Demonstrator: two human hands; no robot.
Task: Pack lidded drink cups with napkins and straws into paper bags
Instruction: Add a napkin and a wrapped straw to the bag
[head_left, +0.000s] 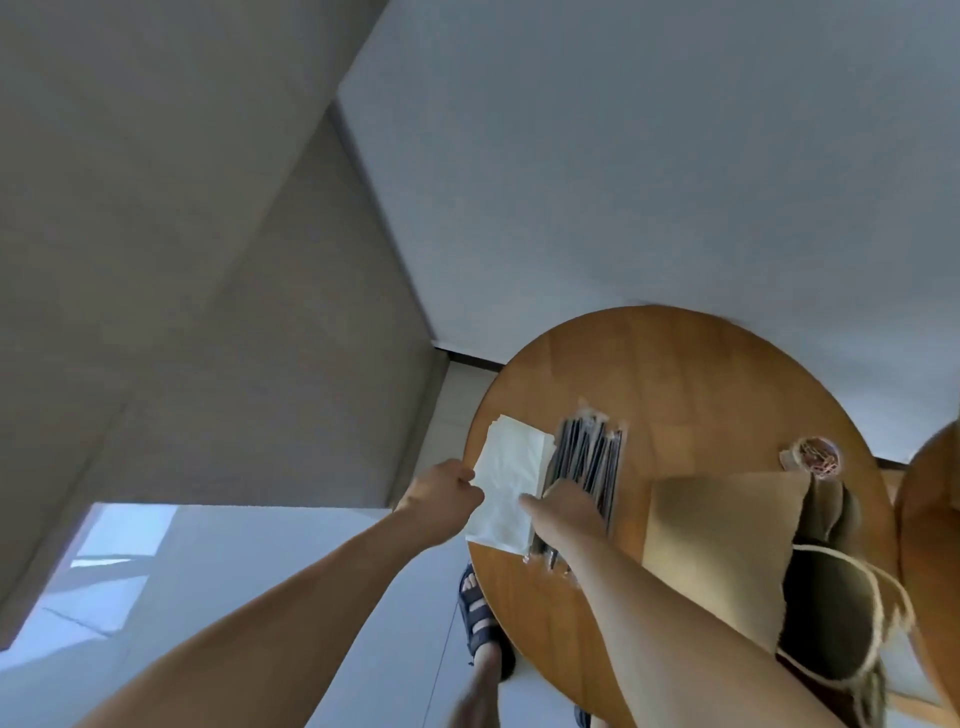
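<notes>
A round wooden tabletop (670, 364) carries everything, with the rim of a second one (930, 519) at the right edge. The brown paper bag (722, 535) lies on its side at the right of the tabletop, its twine handles (852, 566) and dark open mouth turned to the right; what is inside cannot be made out. Left of it, near the tabletop's edge, sits the stack of white napkins (511, 467), and just beside that lies the bundle of wrapped black straws (589, 457), touching its right side. The left hand (441, 491) pinches the stack's left edge, fingers curled. The right hand (566, 506) rests over the near end of the straws with one finger on the napkins - whether it grips cannot be told. A small clear tub of paper clips (813, 457) stands just above the bag
</notes>
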